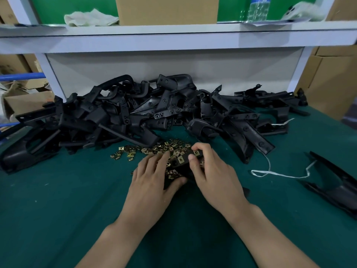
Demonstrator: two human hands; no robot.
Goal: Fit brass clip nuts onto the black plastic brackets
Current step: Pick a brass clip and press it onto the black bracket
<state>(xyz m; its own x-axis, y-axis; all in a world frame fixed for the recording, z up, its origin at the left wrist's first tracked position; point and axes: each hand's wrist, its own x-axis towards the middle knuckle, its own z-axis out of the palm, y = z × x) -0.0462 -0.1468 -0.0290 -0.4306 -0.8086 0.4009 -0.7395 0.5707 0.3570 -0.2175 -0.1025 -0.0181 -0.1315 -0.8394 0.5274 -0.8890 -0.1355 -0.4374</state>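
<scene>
Both forearms enter from 6 o'clock over the green desk (58,209). The left hand (152,176) and right hand (210,171) are close together at the centre of the view, both clamped on one held bracket (178,168) that lies between them.

Left hand: fingers laid over the bracket's left side, thumb curled against its near edge.

Right hand: fingers curled round the bracket's far end, thumb pressed onto its top face.

A clip nut (181,160) sits on that top face, just at 9 o'clock of the right thumb tip. Whether it is fully seated cannot be told. A second nut (196,152) shows at the bracket's far end, beneath the right index finger.

The loose clip nuts (150,149) form a heap from 10 to 12 o'clock of the left hand, touching its fingertips.

A white string (270,172) trails on the desk at 3 o'clock of the right hand. A lone bracket (338,188) lies beyond it at 3 o'clock, well apart from both hands.

The bracket pile (135,113) spreads across the desk at 12 o'clock, behind the nuts and against the white back panel (173,66).

The shelf (173,35) above carries a cardboard box (167,10) at 12 o'clock, a cloth (90,17) at 11 and a water bottle (258,8) at 1.
</scene>
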